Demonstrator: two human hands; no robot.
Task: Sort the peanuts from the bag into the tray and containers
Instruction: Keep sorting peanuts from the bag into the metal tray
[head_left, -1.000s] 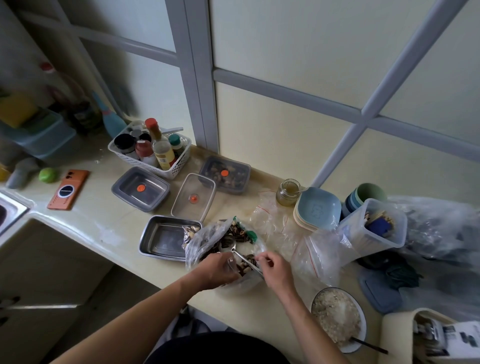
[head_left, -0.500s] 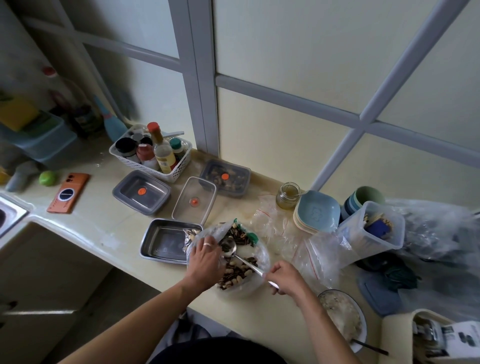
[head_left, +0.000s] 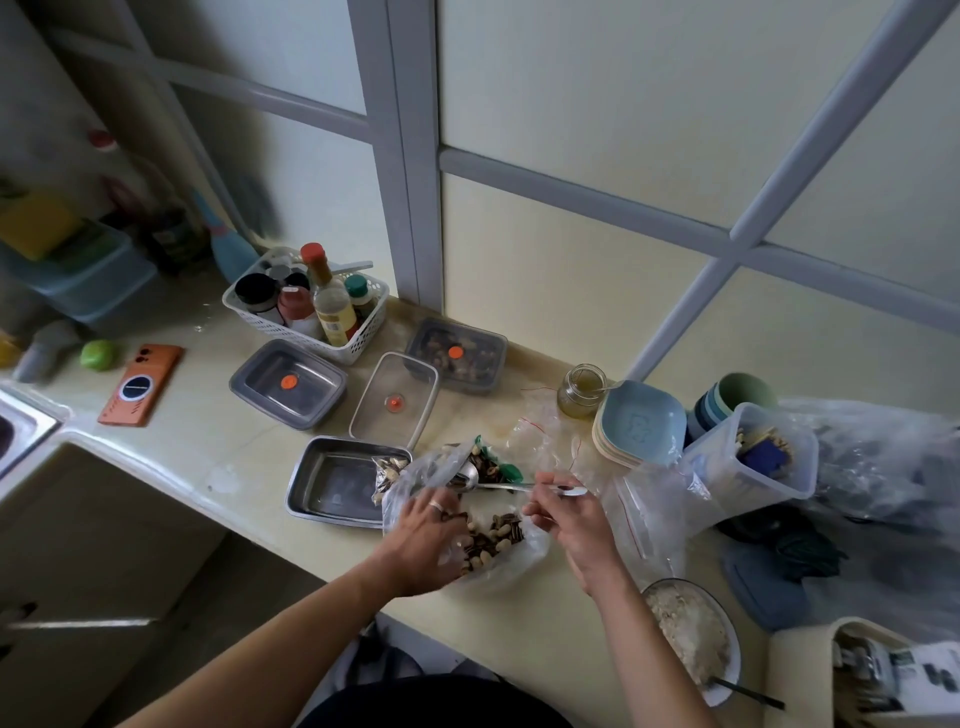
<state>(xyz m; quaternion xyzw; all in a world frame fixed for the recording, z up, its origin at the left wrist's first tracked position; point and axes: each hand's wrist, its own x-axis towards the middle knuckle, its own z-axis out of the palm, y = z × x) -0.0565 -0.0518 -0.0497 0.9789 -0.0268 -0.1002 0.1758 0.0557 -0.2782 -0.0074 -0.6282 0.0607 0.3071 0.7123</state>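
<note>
scooping peanuts out of the bag is judged to be the step in hand.

head view. the left hand (head_left: 426, 530) curls its fingers over the bag's (head_left: 514, 564) left rim and holds the mouth open. the right hand (head_left: 569, 519) pinches the spoon (head_left: 519, 487) by its handle. the bag lies on the bench (head_left: 218, 441) between the hands, with the peanuts (head_left: 491, 538) heaped inside it. the steel tray (head_left: 332, 483) sits just beyond the left hand, against the bag. a cluster of nuts shows at the tray's corner nearest the bag; whether it lies in the tray or in a fold of the bag cannot be told. the containers (head_left: 288, 382) stand farther beyond the left hand.

procedure. keep the rim taut so the film does not fold over the spoon. dip the bowl under the heap, lift it level, and carry it across the left hand to the tray. an overfilled bowl is likely to spill onto the bench.

orientation. the spoon's long axis runs across from the right hand towards the left. its bowl points at the tray, over the far part of the bag's mouth, and its handle end projects past the right hand.
</note>
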